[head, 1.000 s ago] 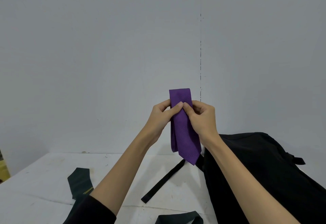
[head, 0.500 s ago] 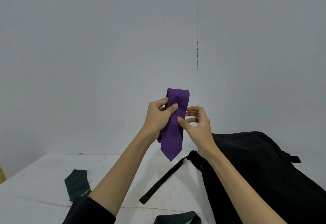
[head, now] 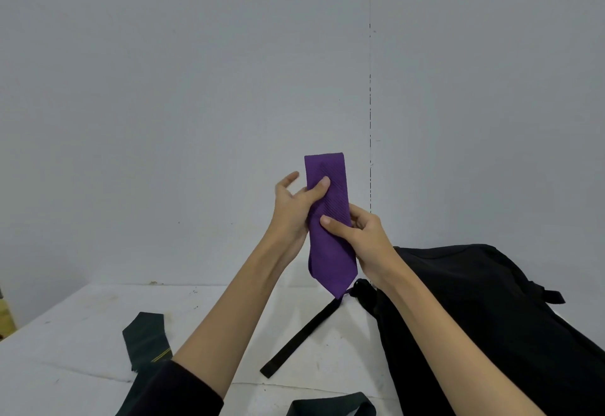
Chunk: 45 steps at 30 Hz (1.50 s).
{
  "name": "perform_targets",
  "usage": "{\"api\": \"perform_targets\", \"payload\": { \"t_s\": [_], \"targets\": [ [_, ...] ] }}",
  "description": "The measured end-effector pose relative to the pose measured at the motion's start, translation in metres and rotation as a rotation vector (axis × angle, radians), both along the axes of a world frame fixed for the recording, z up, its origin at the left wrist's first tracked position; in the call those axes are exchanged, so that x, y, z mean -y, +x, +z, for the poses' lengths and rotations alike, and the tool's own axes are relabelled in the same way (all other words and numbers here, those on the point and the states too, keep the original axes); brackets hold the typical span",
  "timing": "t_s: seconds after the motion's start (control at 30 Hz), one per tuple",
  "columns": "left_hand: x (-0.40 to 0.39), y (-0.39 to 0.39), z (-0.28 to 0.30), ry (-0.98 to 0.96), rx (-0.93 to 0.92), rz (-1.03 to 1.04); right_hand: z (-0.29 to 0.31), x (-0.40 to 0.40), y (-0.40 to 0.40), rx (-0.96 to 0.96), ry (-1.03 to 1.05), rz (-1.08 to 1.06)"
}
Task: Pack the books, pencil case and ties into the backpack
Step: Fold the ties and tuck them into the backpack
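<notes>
A folded purple tie (head: 330, 219) hangs upright in the air in front of the wall, its pointed end down. My left hand (head: 294, 206) holds its upper part with the thumb pressed on the front, the index finger sticking out free. My right hand (head: 358, 235) pinches its middle from the right, thumb on the front. The black backpack (head: 484, 324) lies on the white table (head: 82, 350) at the right, below my right forearm. No books or pencil case are in view.
A dark green tie (head: 145, 337) lies on the table at the left. A black backpack strap (head: 301, 340) stretches across the middle. Another dark tie piece (head: 330, 407) shows at the bottom edge. A grey wall stands close behind the table.
The tie has been turned more upright and raised slightly. My right hand slid down to its middle, and my left thumb moved up on its front.
</notes>
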<state>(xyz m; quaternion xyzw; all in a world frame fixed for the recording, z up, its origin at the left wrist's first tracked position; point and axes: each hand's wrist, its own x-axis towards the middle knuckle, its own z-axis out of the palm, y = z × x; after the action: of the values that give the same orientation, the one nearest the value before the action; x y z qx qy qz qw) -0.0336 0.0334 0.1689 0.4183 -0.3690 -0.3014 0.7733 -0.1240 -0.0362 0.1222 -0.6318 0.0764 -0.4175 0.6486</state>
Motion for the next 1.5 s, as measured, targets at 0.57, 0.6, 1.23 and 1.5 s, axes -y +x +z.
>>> {"api": "perform_targets", "payload": {
  "t_s": [0.57, 0.6, 1.23, 1.5],
  "targets": [
    [0.002, -0.004, 0.001, 0.004, -0.031, 0.028, -0.032, -0.022, 0.006, -0.26, -0.434, -0.314],
    [0.003, -0.005, 0.0, 0.009, -0.03, 0.042, -0.035, -0.026, 0.004, -0.25, -0.428, -0.326],
    [0.046, -0.019, -0.125, 0.384, -0.073, 0.163, -0.075, 0.003, -0.056, -0.73, -0.448, -0.502],
    [0.059, -0.022, -0.156, 0.71, -0.053, -0.203, -0.048, 0.051, -0.114, -1.428, -0.969, -0.787]
  ]
}}
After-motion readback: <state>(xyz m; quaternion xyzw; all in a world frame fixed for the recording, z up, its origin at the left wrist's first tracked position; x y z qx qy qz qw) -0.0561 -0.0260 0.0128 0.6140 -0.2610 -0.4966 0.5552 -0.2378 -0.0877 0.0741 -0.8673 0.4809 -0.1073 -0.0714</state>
